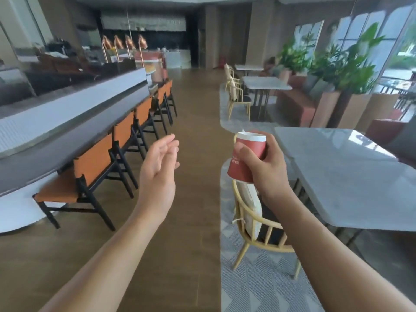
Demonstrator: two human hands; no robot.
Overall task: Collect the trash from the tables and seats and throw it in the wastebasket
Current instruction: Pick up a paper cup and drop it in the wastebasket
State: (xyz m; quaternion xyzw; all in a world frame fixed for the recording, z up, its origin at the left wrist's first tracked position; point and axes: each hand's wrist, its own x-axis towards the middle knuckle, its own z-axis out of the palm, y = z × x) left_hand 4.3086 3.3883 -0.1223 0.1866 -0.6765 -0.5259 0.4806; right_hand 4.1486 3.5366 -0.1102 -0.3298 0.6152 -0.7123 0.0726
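The person stands in the aisle of a café, on the brown wooden floor, with both arms stretched in front. The right hand grips a red paper cup with a white rim; the thumb lies across its side and the other fingers curl round the back. The cup is tilted and is held in the air, above the pale wooden chair with a cushion and just beside the edge of the white marble-patterned table. Something small and white sticks out at the rim; I cannot tell what it is.

The left hand holds nothing. Its fingers are nearly straight and loose, palm turned inward, and it hangs over the floor, well apart from the row of orange-backed chairs with black frames at the long dark counter.

I think one piece of trash is already collected and the step in hand is to carry it away. No wastebasket is visible from here, so the next move calls first for finding it, while keeping the cup upright enough in case some liquid is inside. The free hand could take more trash on the way.
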